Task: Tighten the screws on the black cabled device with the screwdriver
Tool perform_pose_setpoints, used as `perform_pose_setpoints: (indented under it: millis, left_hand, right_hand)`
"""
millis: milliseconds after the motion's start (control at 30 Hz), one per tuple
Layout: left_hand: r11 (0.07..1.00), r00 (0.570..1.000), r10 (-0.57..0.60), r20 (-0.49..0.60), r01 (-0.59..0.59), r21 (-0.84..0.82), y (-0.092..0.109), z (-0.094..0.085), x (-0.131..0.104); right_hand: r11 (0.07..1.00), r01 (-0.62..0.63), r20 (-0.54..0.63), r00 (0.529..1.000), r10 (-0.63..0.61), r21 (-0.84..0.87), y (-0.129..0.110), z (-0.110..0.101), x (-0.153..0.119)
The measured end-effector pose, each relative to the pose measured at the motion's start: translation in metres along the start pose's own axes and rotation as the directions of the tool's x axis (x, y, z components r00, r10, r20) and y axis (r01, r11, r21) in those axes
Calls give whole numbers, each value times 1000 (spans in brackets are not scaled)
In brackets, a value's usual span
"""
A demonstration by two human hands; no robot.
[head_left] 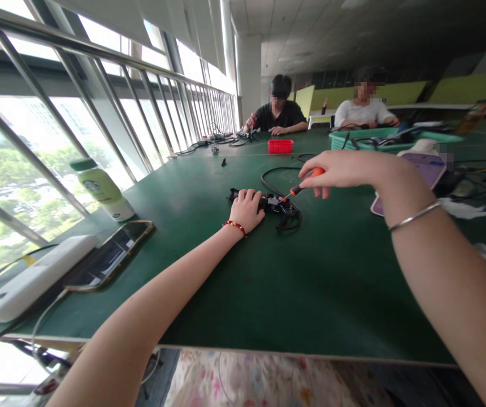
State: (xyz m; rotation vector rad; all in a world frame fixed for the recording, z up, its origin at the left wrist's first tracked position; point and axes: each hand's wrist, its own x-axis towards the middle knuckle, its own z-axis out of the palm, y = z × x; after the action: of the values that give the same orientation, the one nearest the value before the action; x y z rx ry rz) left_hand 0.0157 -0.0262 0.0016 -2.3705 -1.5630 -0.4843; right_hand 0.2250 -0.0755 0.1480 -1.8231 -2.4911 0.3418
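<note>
A black device with small coloured wires and a black cable lies on the green table. My left hand, with a red beaded bracelet at the wrist, is wrapped over the device's left part and holds it against the table. My right hand grips an orange and black screwdriver from above, its fingers closed round the handle. The screwdriver slants down to the left, and its tip is at the wired right part of the device. Whether the tip sits in a screw is too small to tell.
At the left are a bottle, a phone and a white power strip. A red tray and a green basket stand farther back. A purple-screened device is at right. Two people sit beyond.
</note>
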Motion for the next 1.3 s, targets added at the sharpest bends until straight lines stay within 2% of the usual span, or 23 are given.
perform_pose_setpoints:
  millis: [67, 133, 300, 400, 533, 633, 800, 900, 967, 1067, 1167, 1300]
  left_hand:
    - [1000, 1000, -1, -2, 1, -1, 0, 0, 0]
    - [1000, 1000, 1, -6, -1, -2, 0, 1, 1]
    - [1000, 1000, 4, -8, -4, 0, -1, 3, 1]
    - [1000, 1000, 0, -4, 0, 2, -1, 2, 1]
    - [1000, 1000, 2, -2, -2, 0, -1, 1, 1]
    - [1000, 1000, -2, 1, 2, 2, -1, 1, 1]
    - [1000, 1000, 5, -11, -5, 3, -1, 2, 1]
    - [1000, 1000, 3, -8, -3, -1, -1, 1, 1]
    - [1000, 1000, -2, -3, 2, -5, -1, 1, 1]
    - [1000, 1000, -4, -8, 4, -10, -1, 1, 1]
    - [1000, 999, 10, -33, -10, -11, -2, 3, 1]
    - [996, 994, 94, -62, -94, 7, -5, 4, 7]
  right_hand:
    - [998, -47, 74, 996, 44, 35, -1, 0, -1]
    - [997, -61, 99, 994, 56, 45, -2, 1, -2]
    - [998, 53, 65, 997, -51, -33, 1, 1, 3]
    - [998, 43, 35, 999, -42, -46, 4, 1, 6]
    - [1000, -6, 91, 996, 5, 15, 0, 1, 3]
    - [998, -38, 82, 996, 34, 42, -4, 2, 1]
    - [997, 66, 57, 996, -63, -49, 2, 3, 7]
    - [993, 49, 5, 999, -49, -105, 6, 3, 11]
    - [997, 40, 36, 999, -38, -62, 7, 3, 10]
    - [1000, -13, 150, 989, 11, 12, 3, 4, 5]
    - [998, -48, 167, 985, 39, 50, -3, 4, 2]
    - [998, 41, 175, 983, -47, 41, -4, 2, 4]
